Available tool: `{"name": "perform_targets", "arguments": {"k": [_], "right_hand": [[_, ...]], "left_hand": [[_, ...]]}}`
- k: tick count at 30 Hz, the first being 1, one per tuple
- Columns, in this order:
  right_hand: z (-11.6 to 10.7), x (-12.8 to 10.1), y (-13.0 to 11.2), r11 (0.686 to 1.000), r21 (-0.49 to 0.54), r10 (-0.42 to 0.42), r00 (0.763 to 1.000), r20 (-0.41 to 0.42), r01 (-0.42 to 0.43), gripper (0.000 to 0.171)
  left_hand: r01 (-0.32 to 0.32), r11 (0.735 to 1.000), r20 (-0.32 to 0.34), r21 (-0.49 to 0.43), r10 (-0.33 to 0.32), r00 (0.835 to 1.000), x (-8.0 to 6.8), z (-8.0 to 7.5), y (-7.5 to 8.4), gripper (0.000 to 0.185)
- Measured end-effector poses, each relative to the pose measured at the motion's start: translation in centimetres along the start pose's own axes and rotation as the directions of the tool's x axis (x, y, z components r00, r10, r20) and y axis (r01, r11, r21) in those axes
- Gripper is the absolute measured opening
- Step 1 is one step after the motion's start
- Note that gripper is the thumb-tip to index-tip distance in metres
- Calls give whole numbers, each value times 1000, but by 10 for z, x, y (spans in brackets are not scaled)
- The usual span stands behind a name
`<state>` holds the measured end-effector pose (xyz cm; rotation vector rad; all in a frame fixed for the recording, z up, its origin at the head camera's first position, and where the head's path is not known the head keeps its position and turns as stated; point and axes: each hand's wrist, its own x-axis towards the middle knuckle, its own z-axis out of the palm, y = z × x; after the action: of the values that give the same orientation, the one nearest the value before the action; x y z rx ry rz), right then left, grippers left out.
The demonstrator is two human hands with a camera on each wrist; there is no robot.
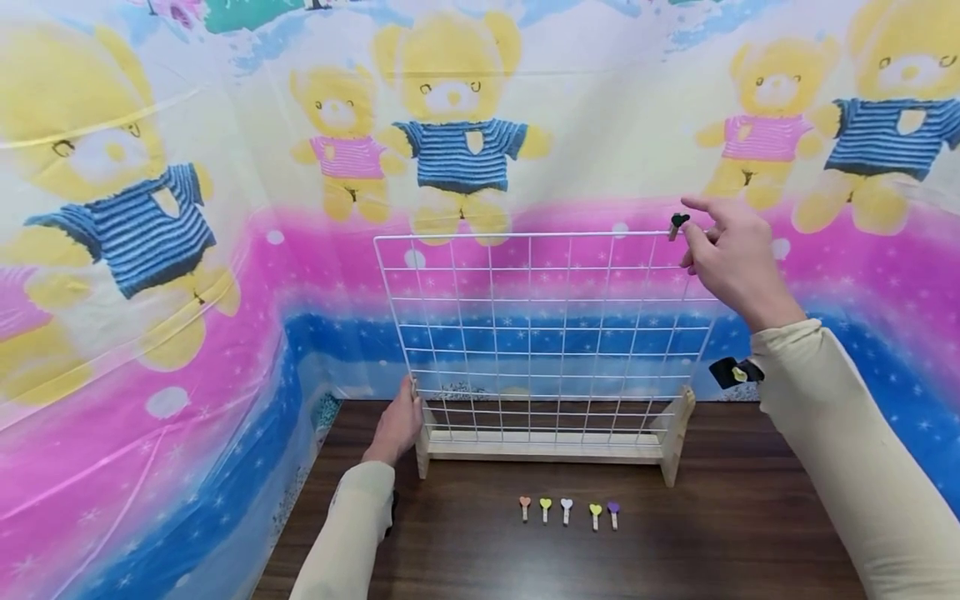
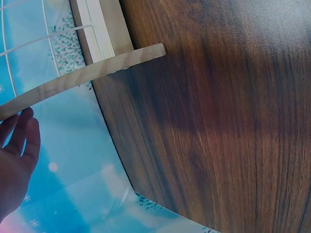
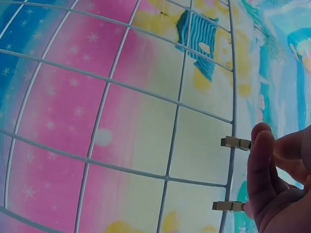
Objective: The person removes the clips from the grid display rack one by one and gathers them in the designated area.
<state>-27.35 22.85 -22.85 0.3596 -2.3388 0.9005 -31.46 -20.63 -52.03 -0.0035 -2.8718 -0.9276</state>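
Five small wooden clips point(image 1: 567, 510) with heart tops, orange, yellow-green, white, yellow and purple, lie in a row on the dark wooden table point(image 1: 750, 533) before the white wire grid point(image 1: 540, 333). A sixth, dark heart-topped clip point(image 1: 677, 226) sits at the grid's top right corner, pinched by the right hand point(image 1: 731, 262). The left hand point(image 1: 396, 427), fingers relaxed, rests against the grid's wooden stand point(image 1: 551, 447).

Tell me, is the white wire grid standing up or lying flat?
Standing up. The white wire grid rises straight from its wooden base on the table, and the left hand touches its bottom corner.
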Motion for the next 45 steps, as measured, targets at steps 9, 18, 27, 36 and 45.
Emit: {"name": "perform_targets", "arguments": {"k": [9, 18, 27, 36, 45], "right_hand": [[9, 7, 3, 986, 121, 106, 991, 78, -115, 32], [10, 8, 4, 982, 144, 119, 992, 52, -125, 27], [8, 8, 1, 992, 116, 58, 998, -20, -56, 27], [-1, -9, -7, 997, 81, -15, 999, -47, 19, 26], [1, -49, 3, 996, 66, -62, 998, 9, 61, 23]], "left_hand": [[15, 1000, 14, -5, -14, 1000, -2, -3, 4, 47], [7, 1000, 3, 12, -7, 1000, -2, -3, 4, 48], [-6, 1000, 6, -2, 6, 1000, -2, -3, 4, 49], [-2, 1000, 12, -9, 2, 1000, -3, -3, 4, 50], [-4, 1000, 16, -20, 5, 1000, -3, -4, 4, 48]]}}
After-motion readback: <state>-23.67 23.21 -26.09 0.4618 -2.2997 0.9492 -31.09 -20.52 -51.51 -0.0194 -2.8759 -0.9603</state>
